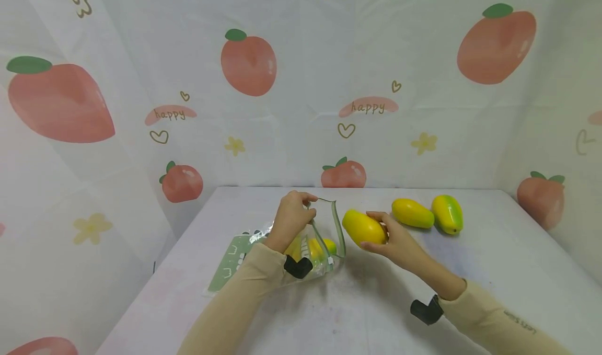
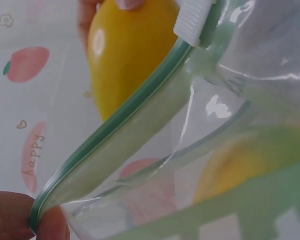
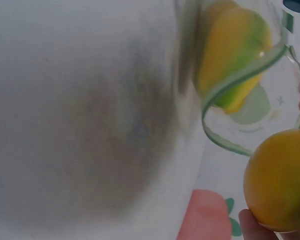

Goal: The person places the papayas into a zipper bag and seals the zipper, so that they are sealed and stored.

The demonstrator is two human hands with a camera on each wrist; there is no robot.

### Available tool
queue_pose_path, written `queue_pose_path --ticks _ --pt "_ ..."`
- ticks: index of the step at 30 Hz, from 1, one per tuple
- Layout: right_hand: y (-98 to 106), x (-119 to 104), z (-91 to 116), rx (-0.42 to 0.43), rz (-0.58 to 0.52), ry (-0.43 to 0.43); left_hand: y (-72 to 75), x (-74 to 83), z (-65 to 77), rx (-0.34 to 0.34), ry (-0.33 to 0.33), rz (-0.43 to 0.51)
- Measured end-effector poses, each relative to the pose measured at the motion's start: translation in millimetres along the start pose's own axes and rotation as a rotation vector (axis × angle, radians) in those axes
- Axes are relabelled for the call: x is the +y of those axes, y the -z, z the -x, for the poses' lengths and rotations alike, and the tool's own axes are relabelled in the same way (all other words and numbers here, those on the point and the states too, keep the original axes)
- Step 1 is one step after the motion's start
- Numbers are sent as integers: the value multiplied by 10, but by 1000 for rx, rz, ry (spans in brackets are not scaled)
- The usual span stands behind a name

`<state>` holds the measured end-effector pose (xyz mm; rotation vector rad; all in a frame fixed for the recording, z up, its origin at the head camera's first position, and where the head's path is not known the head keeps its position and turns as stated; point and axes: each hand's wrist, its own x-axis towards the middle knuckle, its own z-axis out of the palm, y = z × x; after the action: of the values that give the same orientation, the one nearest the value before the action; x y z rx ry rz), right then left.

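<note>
My left hand [image 1: 292, 216] pinches the green-edged rim of a clear zip bag [image 2: 115, 165], holding its mouth apart. Yellow-green papayas [image 3: 235, 57] lie inside the bag, seen through the clear plastic. In my right hand [image 1: 397, 242] is a yellow papaya [image 1: 364, 228], gripped between thumb and fingers just right of the bag's mouth. From the left wrist, this papaya shows beyond the green zip edge, next to the white slider [image 2: 194, 22]. The right wrist view has it close to the opening, with fingertips [image 3: 255, 227] against its lower side.
Two more papayas, one mostly yellow [image 1: 412, 213] and one with a green streak [image 1: 447, 214], lie on the table [image 1: 376, 313] at the back right. The bag's printed green part [image 1: 230, 261] spreads over the table's left side. A fruit-patterned curtain [image 1: 291, 135] hangs behind.
</note>
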<state>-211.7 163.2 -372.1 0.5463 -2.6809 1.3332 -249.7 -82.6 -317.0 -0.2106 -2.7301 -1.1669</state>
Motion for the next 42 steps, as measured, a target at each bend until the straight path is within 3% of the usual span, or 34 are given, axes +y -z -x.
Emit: queue_pose_path --ticks 6,15,25,42 --pt "-139 44 2 -88 -26 -46 -17 -14 -6 8 -9 -6" --pt "-249 63 -39 -121 46 -13 -17 20 -15 2 -12 -3" --pt "-280 36 -140 -207 11 -11 -39 -4 -25 4 -33 29" --pt "-404 2 -354 -172 -9 -68 -11 45 -11 -5 -18 23"
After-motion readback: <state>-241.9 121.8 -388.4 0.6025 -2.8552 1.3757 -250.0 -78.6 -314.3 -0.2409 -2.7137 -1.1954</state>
